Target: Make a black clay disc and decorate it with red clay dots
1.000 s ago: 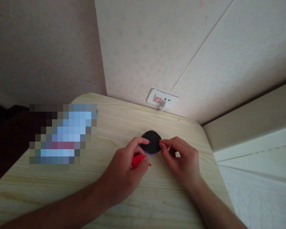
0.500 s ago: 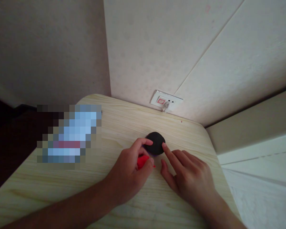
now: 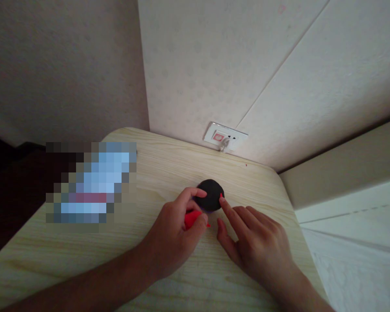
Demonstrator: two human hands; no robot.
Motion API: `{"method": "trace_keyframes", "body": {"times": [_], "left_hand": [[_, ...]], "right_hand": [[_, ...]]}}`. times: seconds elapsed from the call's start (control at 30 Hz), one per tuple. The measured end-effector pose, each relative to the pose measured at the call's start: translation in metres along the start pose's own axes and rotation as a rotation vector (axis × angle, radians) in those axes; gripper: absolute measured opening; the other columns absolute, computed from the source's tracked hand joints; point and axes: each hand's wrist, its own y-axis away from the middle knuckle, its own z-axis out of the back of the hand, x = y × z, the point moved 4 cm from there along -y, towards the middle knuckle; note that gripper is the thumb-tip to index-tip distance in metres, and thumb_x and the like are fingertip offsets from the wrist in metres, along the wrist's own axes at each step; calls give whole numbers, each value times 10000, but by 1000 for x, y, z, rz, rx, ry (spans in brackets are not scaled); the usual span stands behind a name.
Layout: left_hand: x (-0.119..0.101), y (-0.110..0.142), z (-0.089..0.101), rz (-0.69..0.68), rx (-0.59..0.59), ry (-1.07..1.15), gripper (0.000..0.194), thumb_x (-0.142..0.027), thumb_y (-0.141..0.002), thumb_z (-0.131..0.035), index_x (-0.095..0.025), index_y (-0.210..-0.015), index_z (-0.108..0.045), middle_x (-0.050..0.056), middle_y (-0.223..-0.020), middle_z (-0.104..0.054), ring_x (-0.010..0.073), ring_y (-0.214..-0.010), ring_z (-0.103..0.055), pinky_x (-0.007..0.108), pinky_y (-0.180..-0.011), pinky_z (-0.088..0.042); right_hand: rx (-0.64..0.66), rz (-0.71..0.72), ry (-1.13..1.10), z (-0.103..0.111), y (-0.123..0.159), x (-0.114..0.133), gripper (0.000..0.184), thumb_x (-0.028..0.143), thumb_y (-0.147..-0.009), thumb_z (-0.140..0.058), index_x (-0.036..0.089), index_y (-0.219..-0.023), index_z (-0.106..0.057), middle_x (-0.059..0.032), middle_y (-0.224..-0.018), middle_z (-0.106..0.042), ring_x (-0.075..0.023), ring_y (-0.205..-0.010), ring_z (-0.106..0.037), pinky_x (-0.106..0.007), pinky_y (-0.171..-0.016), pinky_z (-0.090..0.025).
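A round black disc (image 3: pixel 210 196), with a trace of purple at its lower edge, lies on the wooden tabletop. My left hand (image 3: pixel 178 232) is closed on a red lump of what looks like modelling clay (image 3: pixel 191 219), a thin red tip poking out past the thumb. The left index finger rests on the disc's left side. My right hand (image 3: pixel 256 236) has its index finger stretched out to the disc's right edge, where a small red piece (image 3: pixel 221 196) shows at the fingertip. Its thumb stands apart, with nothing between thumb and finger.
A blurred-out, bluish screen-like object (image 3: pixel 94 182) is at the left of the pale wooden table (image 3: pixel 169 156). On the wall behind, a socket (image 3: pixel 225 135) holds a plug. A tiny red speck (image 3: pixel 246 165) lies near the table's back edge.
A small red piece now shows on the disc at my right fingertip, where none was visible before. Both hands hold nearly the same pose; the whole view has shifted slightly.
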Motion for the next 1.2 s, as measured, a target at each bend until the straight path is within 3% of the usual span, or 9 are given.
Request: {"method": "trace_keyframes", "body": {"times": [0.3, 0.47, 0.73, 0.87, 1.2], "left_hand": [[1, 0, 0, 13, 4, 26, 318, -223, -926, -559, -203, -1243, -537, -18, -801, -699, 152, -671, -632, 276, -608, -459], [-2, -1, 1, 17, 12, 16, 319, -229, -913, -570, -192, -1229, -543, -15, -788, -701, 149, -648, -620, 272, -595, -453], [-2, 0, 1, 20, 13, 10, 313, -220, -911, -566, -195, -1222, -546, -13, -792, -705, 148, -644, -626, 271, -595, -457], [-1, 0, 1, 14, 10, 14, 310, -224, -916, -564, -199, -1224, -543, -16, -794, -703, 145, -643, -621, 268, -586, -451], [0, 0, 1, -17, 6, 23, 296, -217, -927, -559, -211, -1223, -542, -31, -794, -693, 144, -676, -630, 280, -636, -474]], "right_hand": [[-48, -31, -71, 3, 1, -4, 277, 235, -958, -625, 97, -1178, -721, -63, -775, -732, -168, -636, -666, -297, -565, -524], [-42, -58, -61, 1, 1, -6, 371, 253, -959, -622, 83, -1285, -673, -53, -757, -720, -175, -623, -665, -308, -553, -524], [-35, -42, -48, 2, 1, -7, 301, 266, -963, -626, 112, -1203, -724, -56, -753, -719, -170, -612, -666, -289, -532, -518], [-58, -59, -80, 1, 1, -8, 339, 257, -962, -626, 101, -1257, -686, -51, -769, -722, -169, -619, -668, -292, -552, -521], [53, -111, -165, -9, 0, -14, 465, 320, -973, -583, 79, -1370, -597, -50, -785, -708, -173, -598, -663, -299, -536, -505]]}}
